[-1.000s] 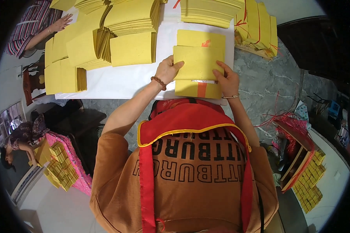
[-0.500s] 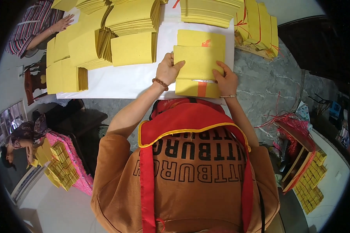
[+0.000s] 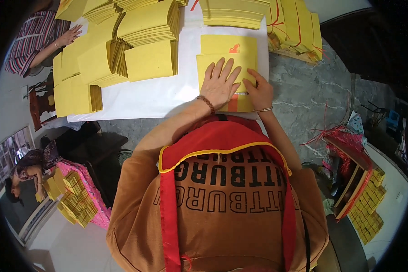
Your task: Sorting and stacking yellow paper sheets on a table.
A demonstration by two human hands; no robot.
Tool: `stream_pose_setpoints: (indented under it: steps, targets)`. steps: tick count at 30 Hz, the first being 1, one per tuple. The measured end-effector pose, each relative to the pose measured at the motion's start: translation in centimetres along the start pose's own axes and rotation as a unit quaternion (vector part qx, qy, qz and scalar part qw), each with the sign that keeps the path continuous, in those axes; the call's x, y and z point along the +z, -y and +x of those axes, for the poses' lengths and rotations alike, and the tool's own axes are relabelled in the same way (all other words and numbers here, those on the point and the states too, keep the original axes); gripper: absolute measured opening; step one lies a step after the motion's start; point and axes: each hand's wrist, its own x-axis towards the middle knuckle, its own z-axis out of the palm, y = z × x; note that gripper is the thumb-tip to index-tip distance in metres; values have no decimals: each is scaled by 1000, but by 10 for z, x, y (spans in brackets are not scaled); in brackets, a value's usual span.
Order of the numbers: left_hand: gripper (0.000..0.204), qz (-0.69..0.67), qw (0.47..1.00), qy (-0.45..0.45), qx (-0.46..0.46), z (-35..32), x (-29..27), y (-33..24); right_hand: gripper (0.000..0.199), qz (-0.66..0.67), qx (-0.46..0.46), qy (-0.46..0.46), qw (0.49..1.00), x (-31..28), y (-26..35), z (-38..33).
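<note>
In front of me a folded sheet of yellow paper [image 3: 205, 65] lies across another yellow sheet [image 3: 215, 43] with an orange-red print and a silvery strip. My left hand [image 3: 220, 84] lies flat on the folded paper, its fingers spread. Curled at the paper's right edge is my right hand [image 3: 259, 93], with thumb and forefinger over the edge; its other fingers are partly hidden. A beaded bracelet circles my left wrist, a thin bangle my right.
Stacks of folded yellow paper [image 3: 145, 59] cover the white table [image 3: 167, 93] on the left, and another stack [image 3: 235, 13] stands beyond. Red-tied bundles [image 3: 299, 31] sit off the right edge. A co-worker's hand [image 3: 69, 35] rests far left. Red strings [image 3: 342, 140] hang at right.
My left hand has let go of the paper's left edge and moved right, flattening onto it. The folded paper now lies lower against the sheet. My right hand stays at the right edge.
</note>
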Motion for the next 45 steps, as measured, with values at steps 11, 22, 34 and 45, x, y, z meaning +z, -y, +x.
stream_pose_setpoints:
  steps: [11,22,34,45]
  targets:
    - [47,-47,999,7,-9,0,0,1,58,-316,-283,101,900,-8,-3,-46]
    - [54,-103,988,40,105,-12,-14,23,58,-305,-217,153,915,-4,2,-42]
    - [49,157,979,51,119,-5,4,-10,53,326,115,185,920,-39,2,-1]
    - [44,135,968,-203,57,-41,-89,65,48,395,31,7,918,-48,15,0]
